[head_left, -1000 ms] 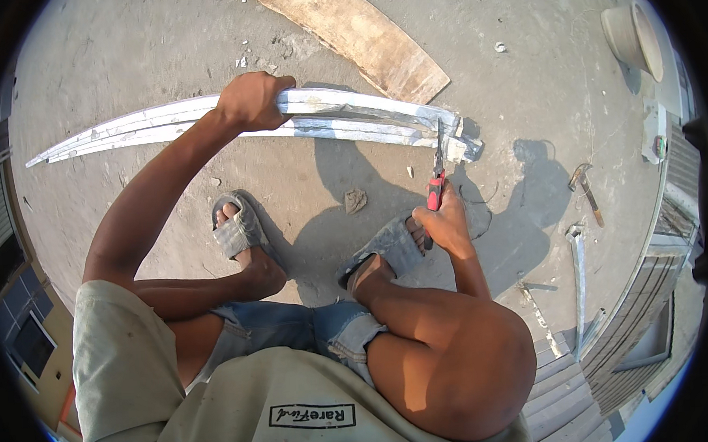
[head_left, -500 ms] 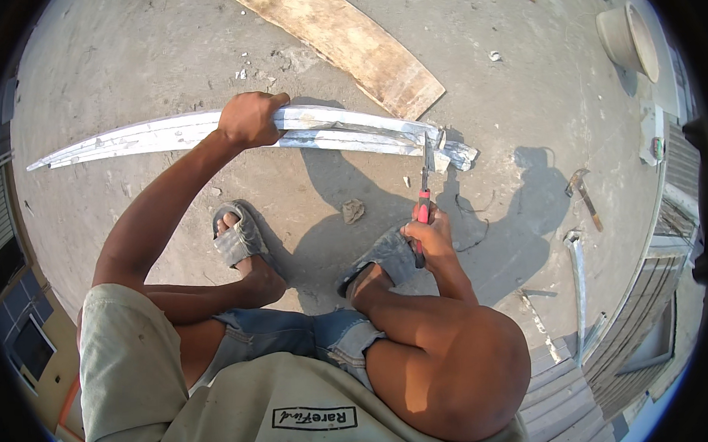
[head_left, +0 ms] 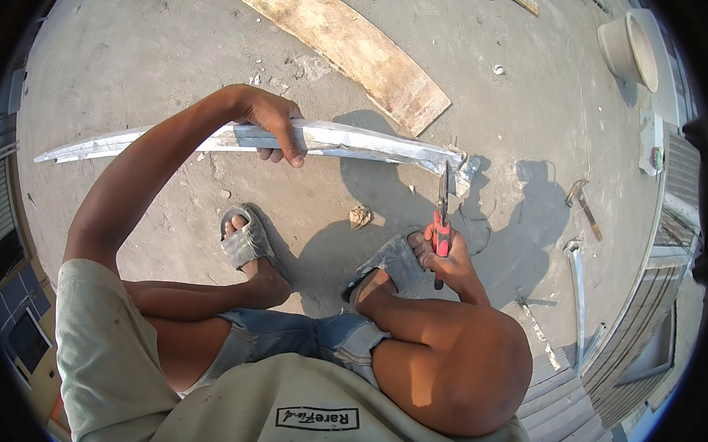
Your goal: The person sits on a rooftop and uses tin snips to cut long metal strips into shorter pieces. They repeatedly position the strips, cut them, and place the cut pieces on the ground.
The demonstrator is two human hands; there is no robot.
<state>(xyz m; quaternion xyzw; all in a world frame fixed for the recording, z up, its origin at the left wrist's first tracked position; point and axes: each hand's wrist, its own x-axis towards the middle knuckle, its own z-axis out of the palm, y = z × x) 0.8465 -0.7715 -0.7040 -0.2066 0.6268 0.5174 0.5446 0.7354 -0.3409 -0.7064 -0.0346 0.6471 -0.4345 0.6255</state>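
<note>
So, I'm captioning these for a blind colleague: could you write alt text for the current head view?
A person's left hand grips a long, pale metal strip while the right hand holds red-handled snips near the strip's crumpled right end. On the ground, a wooden board lies beyond it, and a hammer to the right.

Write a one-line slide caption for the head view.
Over sunlit ground, a person's left hand grips a length of silvery metal while the right hand holds red-handled snips near its end.

Outdoor work area: sunlit grey ground (head_left: 150, 72), hammer (head_left: 586, 211), wooden board (head_left: 350, 43)
</note>
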